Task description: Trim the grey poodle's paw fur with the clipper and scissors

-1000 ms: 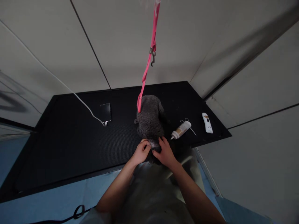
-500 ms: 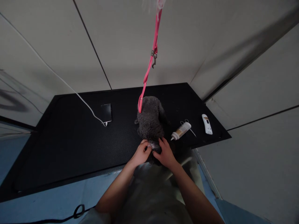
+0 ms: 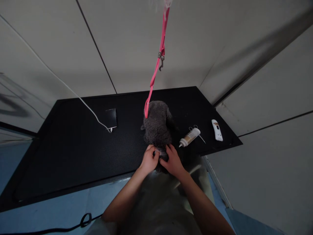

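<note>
A grey curly-coated dog (image 3: 156, 125) is on the black table, at its near side. Against the near end of its body, my left hand (image 3: 149, 160) has curled fingers and a thumb pressed in on the coat. My right hand (image 3: 173, 161) grips the same end from the other side, thumb and fingers bent around it. Between my thumbs a pale patch (image 3: 161, 152) shows through the dark fur. My fingertips are partly hidden in the coat. A pink strap (image 3: 153, 78) hangs from above, its lower loop against the dog.
On the black table (image 3: 80, 153), a white squeeze bottle (image 3: 190, 137) lies over scissors (image 3: 201, 139) to the right. Farther right is a white clipper-like device (image 3: 217, 130). A phone (image 3: 111, 118) with a white cable (image 3: 73, 93) lies left. Walls (image 3: 137, 45) stand behind and right.
My left hand has shifted slightly right and up, with its fingers still against the coat. My right hand, the dog and the strap look almost the same.
</note>
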Tool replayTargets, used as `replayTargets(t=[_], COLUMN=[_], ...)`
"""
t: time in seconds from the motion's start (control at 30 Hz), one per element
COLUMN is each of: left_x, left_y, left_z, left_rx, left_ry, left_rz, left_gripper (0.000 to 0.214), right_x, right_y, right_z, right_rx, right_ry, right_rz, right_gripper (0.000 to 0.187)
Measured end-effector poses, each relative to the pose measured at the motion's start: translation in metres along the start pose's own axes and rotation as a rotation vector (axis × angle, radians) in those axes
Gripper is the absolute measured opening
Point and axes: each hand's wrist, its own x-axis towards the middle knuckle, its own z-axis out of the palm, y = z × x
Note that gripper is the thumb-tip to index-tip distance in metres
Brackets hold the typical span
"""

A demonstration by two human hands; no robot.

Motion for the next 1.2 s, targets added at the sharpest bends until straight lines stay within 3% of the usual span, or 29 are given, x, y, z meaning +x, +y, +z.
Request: replayTargets(t=[0.17,0.37,0.67,0.8,0.9,1.2], left_x=[0.000,0.001,-0.004,-0.004,-0.002,0.002], left_y=[-0.006,-0.003,0.005,0.002,0.000,-0.016], left_z=[-0.001,-0.002,0.001,0.004,0.006,0.008], left_rx=[-0.071,0.007,0.373,0.437,0.370,-0.057], left_ry=[-0.052,-0.010,0.004,0.066,0.095,0.004], left_rz=[-0.014,-0.046,0.083,0.049,0.007,-0.031], left_gripper=[0.021,0.017,0.015,0.018,0.017,0.017], right_x=[0.001,0.000,-0.001,0.000,0.000,-0.001], right_y=[0.000,-0.002,-0.014,-0.025,-0.028,-0.013], right_z=[-0.003,-0.001,-0.003,-0.004,-0.002,-0.002], right_rx=[0.014,-0.051,-0.237,-0.351,-0.379,-0.207], right_ry=[-0.024,-0.025,0.000,-0.010,-0.005,-0.006], right_rz=[0.002,0.012,-0.048,-0.052,-0.049,-0.012], right_gripper=[0.068,0.069,0.062,0.061,0.061,0.065])
